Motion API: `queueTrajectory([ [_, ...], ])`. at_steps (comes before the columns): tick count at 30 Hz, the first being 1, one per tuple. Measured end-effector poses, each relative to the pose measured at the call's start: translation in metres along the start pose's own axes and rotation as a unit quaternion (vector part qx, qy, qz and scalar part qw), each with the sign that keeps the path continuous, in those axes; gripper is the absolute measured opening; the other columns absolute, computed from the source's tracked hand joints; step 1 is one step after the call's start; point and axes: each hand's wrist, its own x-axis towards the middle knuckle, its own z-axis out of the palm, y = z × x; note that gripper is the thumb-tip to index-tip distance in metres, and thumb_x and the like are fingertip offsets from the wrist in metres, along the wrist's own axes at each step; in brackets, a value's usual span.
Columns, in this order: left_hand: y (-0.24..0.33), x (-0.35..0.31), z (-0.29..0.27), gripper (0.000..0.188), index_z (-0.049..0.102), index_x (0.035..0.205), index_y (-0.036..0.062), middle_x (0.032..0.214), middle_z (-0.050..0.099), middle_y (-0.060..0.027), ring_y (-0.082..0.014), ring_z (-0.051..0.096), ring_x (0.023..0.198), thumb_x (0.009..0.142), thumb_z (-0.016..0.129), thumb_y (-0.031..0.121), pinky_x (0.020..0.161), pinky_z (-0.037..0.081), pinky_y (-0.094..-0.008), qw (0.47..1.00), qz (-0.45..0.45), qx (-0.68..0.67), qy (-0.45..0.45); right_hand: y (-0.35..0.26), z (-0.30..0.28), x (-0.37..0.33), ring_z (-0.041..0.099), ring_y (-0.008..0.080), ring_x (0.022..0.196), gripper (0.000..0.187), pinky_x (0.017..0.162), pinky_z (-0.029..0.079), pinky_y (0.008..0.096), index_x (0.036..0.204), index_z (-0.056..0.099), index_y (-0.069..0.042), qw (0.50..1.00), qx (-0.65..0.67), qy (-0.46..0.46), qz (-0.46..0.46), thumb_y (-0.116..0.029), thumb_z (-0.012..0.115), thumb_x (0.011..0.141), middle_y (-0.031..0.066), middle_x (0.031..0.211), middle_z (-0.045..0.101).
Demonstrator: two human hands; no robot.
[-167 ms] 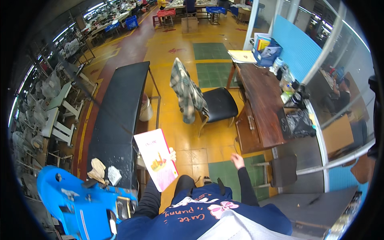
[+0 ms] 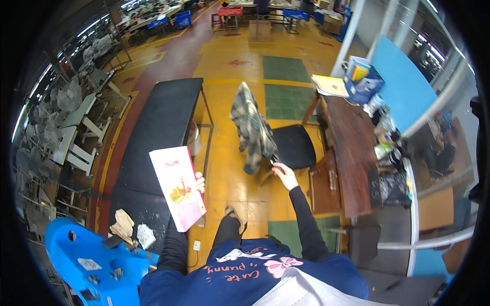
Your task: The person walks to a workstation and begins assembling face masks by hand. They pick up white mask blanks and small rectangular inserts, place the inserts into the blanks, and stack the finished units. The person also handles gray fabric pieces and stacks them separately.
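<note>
My left hand is closed round the right edge of a thin pink-and-white book, its cover facing up with a small yellow and red picture. Most of that hand is hidden behind the book, with only some fingers showing. My right hand reaches forward with its fingers drawn together. Its fingertips are at the lower end of a green and cream plaid shirt that hangs over the back of a black-seated chair. Whether they pinch the cloth or some small thing cannot be made out.
To the left stands a long black-topped table with crumpled paper on its near end. A blue plastic tub is at lower left. A brown wooden desk, holding a blue file box, bottles and a black bag, runs along the right.
My right hand has moved forward and left to the hanging shirt. The book in my left hand has shifted left. The whole view has moved forward, and one foot now shows.
</note>
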Motion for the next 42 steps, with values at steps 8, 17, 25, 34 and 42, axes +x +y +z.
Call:
queueTrajectory([
  [8, 0.234, -0.021, 0.027, 0.037, 0.054, 0.091, 0.0091, 0.078, 0.053, -0.0010, -0.0143, 0.051, 0.072, 0.093, 0.063, 0.046, 0.073, 0.044, -0.0322, 0.987, 0.061, 0.141, 0.055, -0.050, 0.094, 0.224, 0.048, 0.0372, 0.128, 0.068, 0.108, 0.038, 0.0430, 0.144, 0.046, -0.009, 0.921, -0.317, 0.205, -0.098, -0.023, 0.073, 0.084, 0.0209, 0.137, 0.052],
  [17, 0.355, 0.042, -0.038, 0.042, 0.059, 0.088, 0.0075, 0.079, 0.057, -0.0023, -0.0141, 0.054, 0.073, 0.092, 0.064, 0.049, 0.072, 0.045, -0.0325, 0.952, 0.159, 0.125, 0.229, -0.072, 0.100, 0.273, 0.061, 0.0450, 0.110, 0.080, 0.096, 0.049, 0.0473, 0.154, 0.024, -0.002, 0.924, -0.361, 0.121, 0.013, -0.010, 0.064, 0.085, 0.0295, 0.122, 0.061],
  [25, 0.488, 0.270, -0.107, 0.047, 0.062, 0.085, 0.0060, 0.081, 0.060, -0.0035, -0.0140, 0.056, 0.074, 0.091, 0.065, 0.052, 0.071, 0.046, -0.0327, 0.956, 0.100, 0.126, 0.244, -0.117, 0.114, 0.456, 0.065, 0.0468, 0.099, 0.072, 0.087, 0.053, 0.0508, 0.146, 0.038, -0.001, 0.887, -0.362, 0.040, 0.284, -0.031, 0.069, 0.088, 0.0272, 0.114, 0.066],
  [34, 0.595, 0.655, -0.177, 0.052, 0.067, 0.082, 0.0043, 0.082, 0.064, -0.0048, -0.0139, 0.058, 0.075, 0.090, 0.066, 0.056, 0.069, 0.047, -0.0330, 0.957, 0.004, 0.193, 0.215, -0.170, 0.119, 0.714, 0.051, 0.0403, 0.128, 0.075, 0.106, 0.043, 0.0418, 0.154, 0.022, -0.006, 0.977, -0.168, -0.129, 0.041, -0.024, 0.065, 0.095, 0.0267, 0.143, 0.047],
  [42, 0.558, 0.992, -0.194, 0.057, 0.070, 0.079, 0.0028, 0.084, 0.068, -0.0060, -0.0138, 0.060, 0.076, 0.089, 0.067, 0.059, 0.068, 0.048, -0.0332, 0.839, 0.063, 0.435, 0.321, -0.121, 0.074, 0.911, 0.046, 0.0308, 0.133, 0.096, 0.109, 0.037, 0.0405, 0.157, -0.002, -0.005, 0.985, 0.039, 0.141, 0.090, -0.018, 0.068, 0.093, 0.0251, 0.150, 0.037],
])
